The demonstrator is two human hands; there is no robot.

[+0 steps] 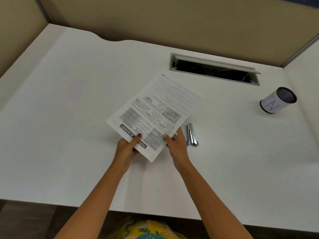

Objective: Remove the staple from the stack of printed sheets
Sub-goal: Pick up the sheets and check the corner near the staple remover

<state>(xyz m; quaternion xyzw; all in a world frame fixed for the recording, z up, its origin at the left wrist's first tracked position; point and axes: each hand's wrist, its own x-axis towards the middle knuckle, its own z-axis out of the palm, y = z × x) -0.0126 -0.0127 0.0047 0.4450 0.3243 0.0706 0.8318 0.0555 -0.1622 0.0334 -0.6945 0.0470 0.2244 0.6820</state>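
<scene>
Both hands have the stack of printed sheets (151,118) by its near end, over the middle of the white surface (69,100). The left hand (126,148) pinches one near corner, thumb on top; the right hand (176,144) closes its grip on the other side the same way. This looks like the opening step: getting the pages positioned. The staple itself I cannot make out; a small dark mark at the far corner may be it. Next comes reaching for the one metal staple remover (192,135), lying just right of the right hand. One stack, one tool, and one mesh cup (278,100) near the right edge.
</scene>
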